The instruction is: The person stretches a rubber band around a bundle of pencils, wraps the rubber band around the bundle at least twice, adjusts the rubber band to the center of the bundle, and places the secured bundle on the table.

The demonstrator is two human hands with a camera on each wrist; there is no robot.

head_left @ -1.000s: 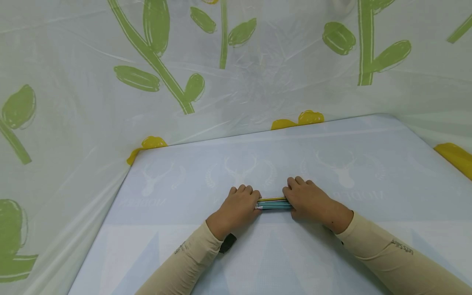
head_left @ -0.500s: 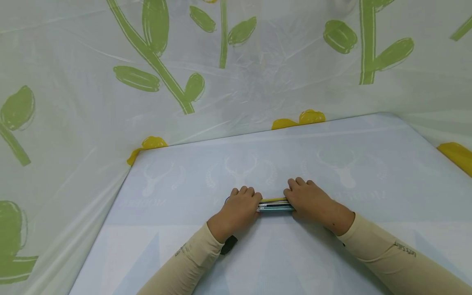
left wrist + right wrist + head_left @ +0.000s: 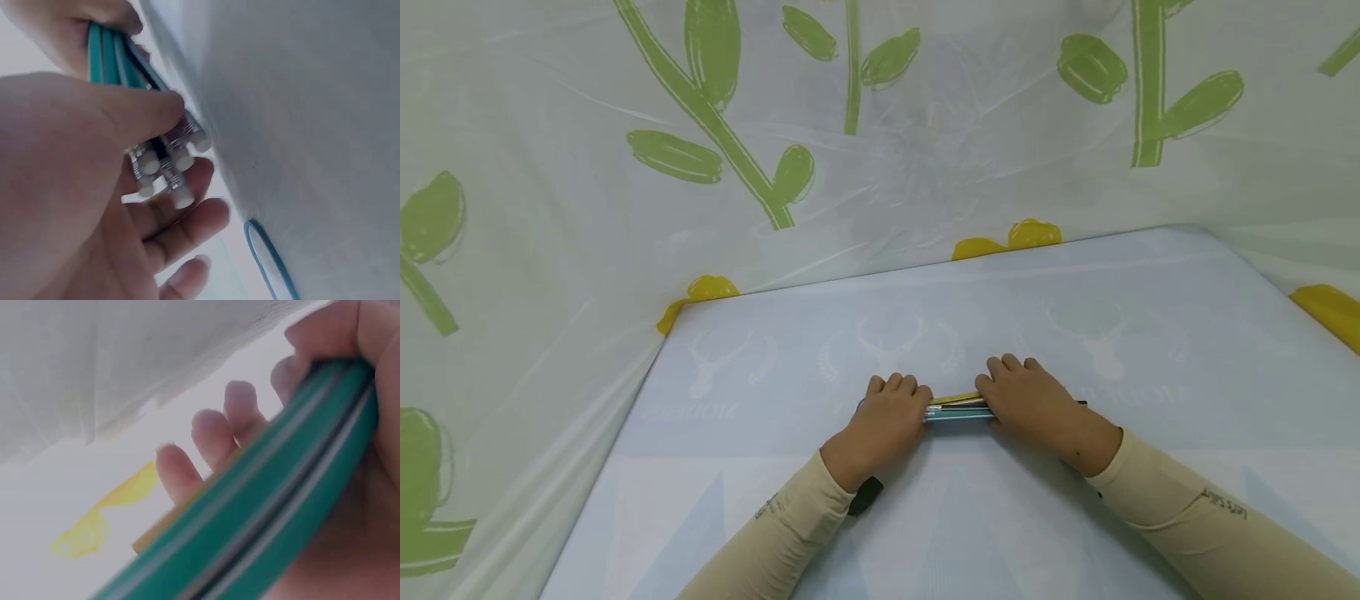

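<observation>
Both hands hold a bundle of pencils (image 3: 958, 410) crosswise over the table. My left hand (image 3: 887, 421) pinches the eraser ends, its thumb across them. In the left wrist view the white erasers (image 3: 182, 197) and metal ferrules stick out past the thumb. My right hand (image 3: 1026, 404) grips the other end, thumb and index finger curled round it. Most pencils are teal striped with dark and pale lines; a yellowish one (image 3: 164, 528) lies along the far side. A dark tip (image 3: 1082, 403) shows beyond the right hand.
A thin blue loop (image 3: 265, 253) lies beyond the left fingers. The table (image 3: 820, 333) has a pale cover with deer-head prints. A plastic sheet (image 3: 587, 208) with green leaf prints hangs along its back and left edges. A dark object (image 3: 866, 497) shows under the left wrist.
The pencils have shifted within the grip, the yellow one now slanting away from the teal ones. A dark tip has come into sight past the right hand. Both hands stay nearly in place.
</observation>
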